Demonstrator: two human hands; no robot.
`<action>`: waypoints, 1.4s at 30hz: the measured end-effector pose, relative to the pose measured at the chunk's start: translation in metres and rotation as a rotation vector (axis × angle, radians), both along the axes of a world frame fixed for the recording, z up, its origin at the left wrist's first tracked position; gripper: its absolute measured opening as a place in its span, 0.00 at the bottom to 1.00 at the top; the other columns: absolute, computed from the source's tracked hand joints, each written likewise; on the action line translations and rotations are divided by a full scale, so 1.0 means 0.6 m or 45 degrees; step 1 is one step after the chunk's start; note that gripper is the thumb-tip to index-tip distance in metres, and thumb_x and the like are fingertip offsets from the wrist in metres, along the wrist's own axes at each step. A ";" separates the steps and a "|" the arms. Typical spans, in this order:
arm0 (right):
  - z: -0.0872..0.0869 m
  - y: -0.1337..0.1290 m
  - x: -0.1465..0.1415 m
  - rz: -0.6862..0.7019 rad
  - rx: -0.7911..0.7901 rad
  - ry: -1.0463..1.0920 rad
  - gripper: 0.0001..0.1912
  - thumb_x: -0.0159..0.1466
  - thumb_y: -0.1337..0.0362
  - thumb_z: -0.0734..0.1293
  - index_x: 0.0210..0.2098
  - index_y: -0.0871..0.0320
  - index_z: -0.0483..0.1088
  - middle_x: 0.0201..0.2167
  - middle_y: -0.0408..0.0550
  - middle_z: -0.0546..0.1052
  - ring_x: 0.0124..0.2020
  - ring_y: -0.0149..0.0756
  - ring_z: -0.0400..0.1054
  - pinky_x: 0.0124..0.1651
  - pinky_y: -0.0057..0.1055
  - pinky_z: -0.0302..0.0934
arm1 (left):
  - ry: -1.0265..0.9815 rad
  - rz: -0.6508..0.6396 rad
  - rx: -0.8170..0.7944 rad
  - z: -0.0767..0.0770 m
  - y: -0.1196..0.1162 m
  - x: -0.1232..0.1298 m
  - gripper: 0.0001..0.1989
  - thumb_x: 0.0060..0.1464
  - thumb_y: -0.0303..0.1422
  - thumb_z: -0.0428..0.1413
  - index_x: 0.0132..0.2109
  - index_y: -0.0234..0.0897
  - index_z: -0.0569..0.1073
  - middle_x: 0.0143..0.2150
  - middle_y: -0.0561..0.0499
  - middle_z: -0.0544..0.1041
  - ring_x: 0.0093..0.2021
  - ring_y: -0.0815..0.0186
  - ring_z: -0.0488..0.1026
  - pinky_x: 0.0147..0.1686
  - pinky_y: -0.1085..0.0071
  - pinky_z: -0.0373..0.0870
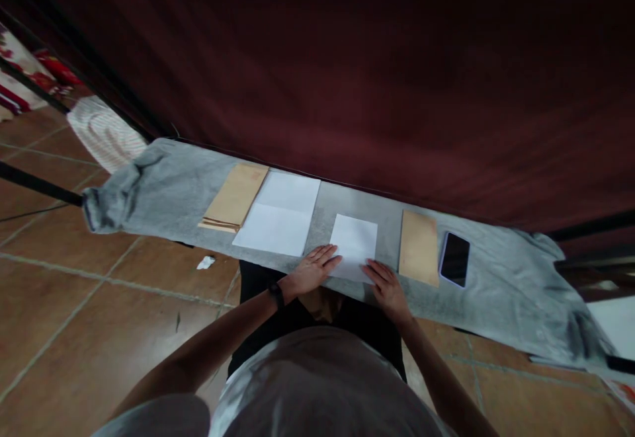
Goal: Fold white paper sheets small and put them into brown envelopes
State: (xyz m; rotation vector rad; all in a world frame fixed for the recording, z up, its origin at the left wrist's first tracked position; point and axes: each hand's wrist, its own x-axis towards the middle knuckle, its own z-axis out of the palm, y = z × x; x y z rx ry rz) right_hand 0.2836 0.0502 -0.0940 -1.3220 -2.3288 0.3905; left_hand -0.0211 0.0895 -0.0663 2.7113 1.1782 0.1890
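Observation:
A small white sheet of paper [353,242], perhaps folded, lies in front of me on the grey cloth. My left hand [313,268] rests at its lower left edge, fingers stretched out and touching it. At the lower right edge, the fingers of my right hand [387,286] lie extended on the paper. To the left are larger white sheets [282,212] with a crease across the middle. Beside them sits a stack of brown envelopes [235,196]. One more brown envelope [418,248] lies to the right of my right hand.
A phone [455,258] with a dark screen lies right of the single envelope. Grey cloth [506,285] covers the narrow table. A dark red curtain [347,93] hangs along the far edge. A white scrap [205,262] is on the tiled floor [149,305].

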 end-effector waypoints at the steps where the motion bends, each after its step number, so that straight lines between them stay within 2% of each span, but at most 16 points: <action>1: 0.001 -0.001 -0.001 0.007 -0.002 0.010 0.29 0.66 0.74 0.60 0.65 0.50 0.67 0.67 0.47 0.68 0.67 0.42 0.61 0.69 0.49 0.58 | -0.037 -0.005 -0.023 0.000 0.003 -0.004 0.28 0.62 0.26 0.55 0.68 0.40 0.64 0.73 0.41 0.60 0.73 0.58 0.54 0.71 0.59 0.52; 4: 0.004 -0.001 -0.003 0.005 -0.014 0.053 0.30 0.64 0.76 0.61 0.63 0.50 0.69 0.65 0.47 0.70 0.66 0.42 0.63 0.69 0.49 0.59 | -0.135 -0.029 -0.094 0.001 0.013 -0.016 0.26 0.60 0.24 0.55 0.65 0.41 0.68 0.72 0.44 0.63 0.72 0.60 0.58 0.70 0.60 0.55; 10: 0.002 0.017 -0.011 -0.120 -0.046 0.139 0.34 0.59 0.81 0.60 0.59 0.50 0.73 0.63 0.47 0.73 0.64 0.40 0.65 0.66 0.46 0.61 | -0.245 -0.056 -0.138 -0.002 0.047 -0.020 0.26 0.56 0.19 0.56 0.60 0.42 0.73 0.65 0.46 0.72 0.67 0.60 0.66 0.67 0.58 0.62; 17: 0.007 0.028 -0.013 -0.160 -0.071 0.255 0.25 0.62 0.78 0.62 0.52 0.51 0.77 0.57 0.47 0.78 0.59 0.41 0.70 0.62 0.45 0.63 | -0.520 -0.088 -0.143 -0.006 0.060 -0.023 0.12 0.60 0.26 0.57 0.49 0.43 0.80 0.58 0.47 0.79 0.60 0.59 0.73 0.61 0.56 0.70; 19: 0.012 0.029 -0.015 -0.169 -0.093 0.284 0.20 0.66 0.73 0.63 0.52 0.50 0.77 0.56 0.47 0.78 0.58 0.41 0.71 0.62 0.45 0.63 | -0.659 0.004 -0.187 -0.010 0.058 -0.021 0.09 0.62 0.30 0.57 0.46 0.42 0.81 0.54 0.47 0.81 0.57 0.59 0.75 0.58 0.57 0.72; 21: 0.018 0.035 -0.019 -0.219 -0.123 0.301 0.15 0.69 0.68 0.62 0.51 0.50 0.77 0.54 0.48 0.79 0.56 0.41 0.72 0.60 0.44 0.64 | -0.778 0.193 -0.257 -0.012 0.057 -0.013 0.08 0.63 0.36 0.57 0.42 0.40 0.81 0.47 0.47 0.83 0.51 0.59 0.78 0.53 0.61 0.74; 23: 0.022 0.045 -0.025 -0.332 -0.145 0.283 0.12 0.71 0.63 0.61 0.46 0.51 0.77 0.48 0.49 0.81 0.52 0.42 0.73 0.57 0.43 0.65 | -0.851 0.393 -0.326 -0.012 0.060 0.000 0.11 0.64 0.40 0.56 0.40 0.40 0.80 0.41 0.48 0.84 0.44 0.60 0.79 0.47 0.64 0.76; 26: 0.025 0.066 -0.036 -0.501 -0.171 0.242 0.14 0.73 0.59 0.59 0.39 0.53 0.75 0.38 0.49 0.81 0.43 0.42 0.75 0.50 0.38 0.67 | -0.906 0.577 -0.361 -0.006 0.071 0.020 0.14 0.64 0.42 0.54 0.41 0.39 0.79 0.39 0.49 0.83 0.40 0.61 0.79 0.42 0.67 0.74; 30: 0.026 0.090 -0.050 -0.637 -0.213 0.200 0.15 0.73 0.58 0.58 0.36 0.53 0.74 0.33 0.48 0.80 0.35 0.41 0.76 0.40 0.33 0.66 | -0.863 0.711 -0.358 0.007 0.085 0.040 0.16 0.65 0.44 0.51 0.38 0.38 0.76 0.34 0.50 0.81 0.35 0.63 0.77 0.37 0.70 0.71; 33: 0.023 0.099 -0.058 -0.741 -0.216 0.161 0.14 0.73 0.58 0.59 0.37 0.53 0.74 0.32 0.48 0.81 0.34 0.41 0.76 0.38 0.32 0.64 | -0.714 0.779 -0.352 0.018 0.095 0.051 0.17 0.66 0.44 0.50 0.37 0.38 0.75 0.31 0.51 0.79 0.32 0.65 0.75 0.34 0.71 0.68; 37: 0.017 0.102 -0.062 -0.780 -0.170 0.165 0.14 0.72 0.59 0.58 0.38 0.53 0.74 0.33 0.49 0.81 0.34 0.42 0.76 0.39 0.32 0.65 | -0.488 0.862 -0.326 0.030 0.107 0.065 0.16 0.67 0.42 0.50 0.39 0.37 0.76 0.32 0.50 0.79 0.32 0.65 0.75 0.33 0.71 0.66; 42: 0.012 0.104 -0.065 -0.801 -0.081 0.159 0.13 0.71 0.62 0.59 0.36 0.54 0.73 0.37 0.51 0.78 0.41 0.42 0.74 0.47 0.34 0.67 | -0.291 0.897 -0.304 0.042 0.117 0.079 0.15 0.68 0.41 0.50 0.43 0.37 0.77 0.38 0.47 0.82 0.38 0.62 0.78 0.36 0.70 0.67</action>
